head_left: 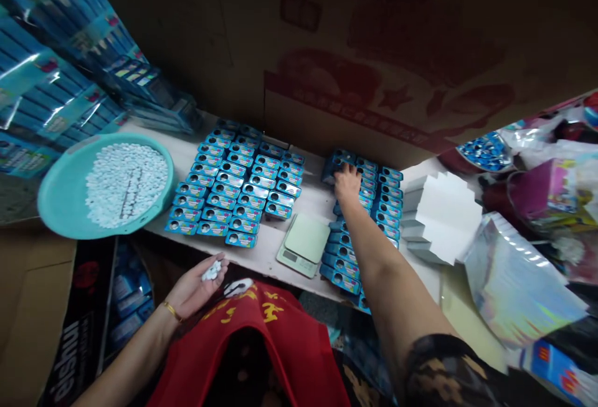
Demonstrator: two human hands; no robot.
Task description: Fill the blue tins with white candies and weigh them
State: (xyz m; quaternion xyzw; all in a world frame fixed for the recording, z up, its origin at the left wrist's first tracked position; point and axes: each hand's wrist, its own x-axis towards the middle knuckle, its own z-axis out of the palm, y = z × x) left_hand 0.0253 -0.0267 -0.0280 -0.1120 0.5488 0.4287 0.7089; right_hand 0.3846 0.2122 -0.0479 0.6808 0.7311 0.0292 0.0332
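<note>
My left hand [200, 285] is palm up at the table's front edge, its fingers cupped around a small heap of white tablets [212, 271]. Rows of small blue boxes [240, 192] with dark round openings stand left of the middle, beyond that hand. White shows in the openings of a few front boxes. Farther right, my right hand [348, 181] reaches to the back of a second group of blue boxes [346, 263]. Its fingers are closed on a blue box [335, 162] there, partly hiding it. A pale green digital scale [304, 245] sits between the two groups.
A turquoise basin [51, 201] of white tablets stands at the left, below stacked blue packages [42, 83]. A large cardboard box [327, 52] walls off the back. White folded cartons [443, 214] and a shiny silvery sheet [514, 282] lie at the right.
</note>
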